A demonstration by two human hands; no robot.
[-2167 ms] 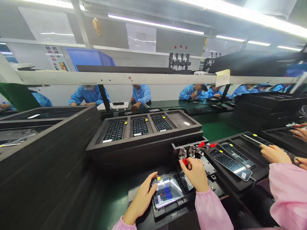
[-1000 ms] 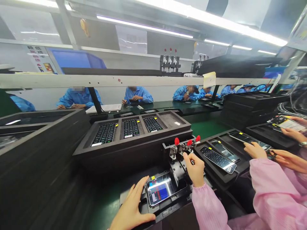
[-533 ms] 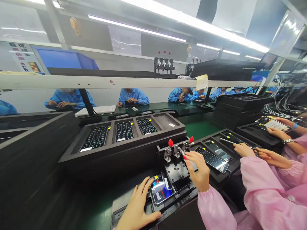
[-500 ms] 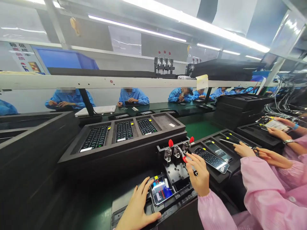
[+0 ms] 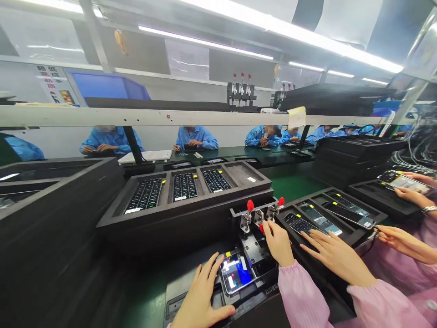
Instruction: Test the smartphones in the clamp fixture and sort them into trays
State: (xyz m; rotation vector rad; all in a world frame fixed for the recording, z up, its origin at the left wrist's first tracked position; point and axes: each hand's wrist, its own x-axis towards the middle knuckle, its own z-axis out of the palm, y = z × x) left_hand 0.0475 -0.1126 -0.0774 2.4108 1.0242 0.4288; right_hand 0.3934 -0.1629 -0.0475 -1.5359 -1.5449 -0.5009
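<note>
A phone with a lit screen (image 5: 235, 274) lies in a black test fixture (image 5: 254, 291) in front of me. My left hand (image 5: 201, 298) rests open on the fixture, its fingertips against the phone's left edge. My right hand (image 5: 278, 243) reaches to the row of red-tipped toggle clamps (image 5: 261, 216) at the back of the fixture. Its fingers are closed on the middle lever, which is tilted down toward me. The two outer levers stand upright.
A black foam tray (image 5: 239, 191) holding three keypad-lit phones sits behind the fixture. Stacked black trays (image 5: 51, 218) rise at the left. At the right, a co-worker's hand (image 5: 332, 255) in a pink sleeve lies over a tray of phones (image 5: 375, 213). People in blue sit across the green belt (image 5: 297, 184).
My right hand has taken the middle clamp lever and brought it down from upright. The co-worker's hand has moved from the far slot to the near side of the right tray.
</note>
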